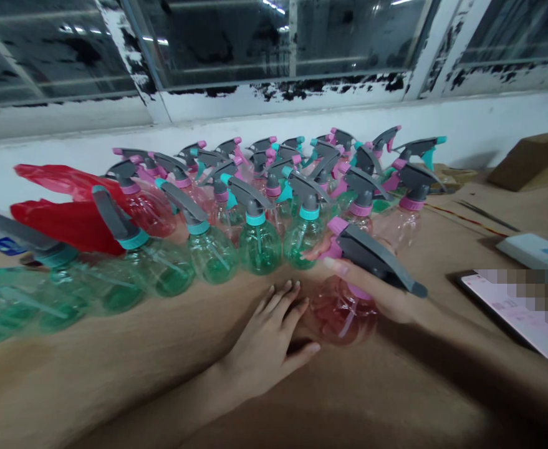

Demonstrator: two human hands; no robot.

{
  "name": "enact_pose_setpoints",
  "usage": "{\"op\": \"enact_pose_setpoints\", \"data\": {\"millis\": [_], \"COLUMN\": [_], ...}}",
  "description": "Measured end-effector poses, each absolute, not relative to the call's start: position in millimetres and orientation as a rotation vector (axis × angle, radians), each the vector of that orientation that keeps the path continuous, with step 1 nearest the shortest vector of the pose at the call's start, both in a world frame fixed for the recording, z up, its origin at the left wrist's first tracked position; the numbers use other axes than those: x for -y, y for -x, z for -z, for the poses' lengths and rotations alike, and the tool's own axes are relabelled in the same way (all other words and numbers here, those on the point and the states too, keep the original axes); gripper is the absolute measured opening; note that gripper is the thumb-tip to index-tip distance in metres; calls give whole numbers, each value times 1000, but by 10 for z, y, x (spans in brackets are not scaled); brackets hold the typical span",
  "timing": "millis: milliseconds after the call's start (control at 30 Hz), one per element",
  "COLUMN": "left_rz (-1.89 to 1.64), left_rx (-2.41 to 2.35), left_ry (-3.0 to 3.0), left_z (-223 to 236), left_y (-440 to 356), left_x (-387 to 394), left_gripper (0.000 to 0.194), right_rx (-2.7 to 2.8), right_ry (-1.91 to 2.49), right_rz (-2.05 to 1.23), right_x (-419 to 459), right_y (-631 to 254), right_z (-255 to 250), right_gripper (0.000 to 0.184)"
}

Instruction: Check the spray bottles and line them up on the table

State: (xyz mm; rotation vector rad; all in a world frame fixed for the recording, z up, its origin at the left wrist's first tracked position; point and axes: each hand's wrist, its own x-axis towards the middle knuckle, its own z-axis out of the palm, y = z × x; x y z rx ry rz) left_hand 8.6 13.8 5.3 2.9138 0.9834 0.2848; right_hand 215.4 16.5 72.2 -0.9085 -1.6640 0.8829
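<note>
Pink bottle (pixel 334 318), 1 in hand, stands on the table (pixel 184 380) right of centre, ahead of the person. From the left, 7 green bottles (pixel 259 255) make the front row, the first cut by the edge. Behind the row's left part lies 1 red bag (pixel 80 224). More pink and green bottles crowd behind; they overlap too much to count. The left hand (pixel 262 337), 1 of 2, lies palm down on the table, fingers slightly apart, thumb spread, just beside the pink bottle. The right hand (pixel 393 296) is clamped round that bottle's neck, below its 1 grey sprayer (pixel 371 249); its thumb and at least 1 fingertip show. Farther right are 1 phone (pixel 493 302), 1 white box (pixel 530 249) and, near the wall, 1 cardboard box (pixel 526 162).
</note>
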Motion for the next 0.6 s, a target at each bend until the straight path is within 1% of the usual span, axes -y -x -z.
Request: {"op": "enact_pose_setpoints", "data": {"millis": [133,267,333,467,600], "left_rz": [-286,-299,-314,-351,-332], "left_rx": [-980,-964,-963,-966,-965], "left_ry": [-2911,-2915,-2912,-2897,-2917], "left_z": [-51,-44,-39,-32,-41], "left_y": [-85,-82,-81,-78,-84], "left_x": [-142,-146,-147,-144,-140], "left_gripper": [58,59,59,57,55], "right_rx": [1686,1691,1703,1691,1666], "right_ry": [1081,1084,1100,1026,989], "right_rz": [-727,-653,-694,-861,-946], "right_x": [-117,-92,-95,-120,-144], "right_y": [-2147,-2172,-2185,-2191,-2185], "right_z": [-805,-788,-765,-750,-722], "right_gripper": [17,26,27,18,27]}}
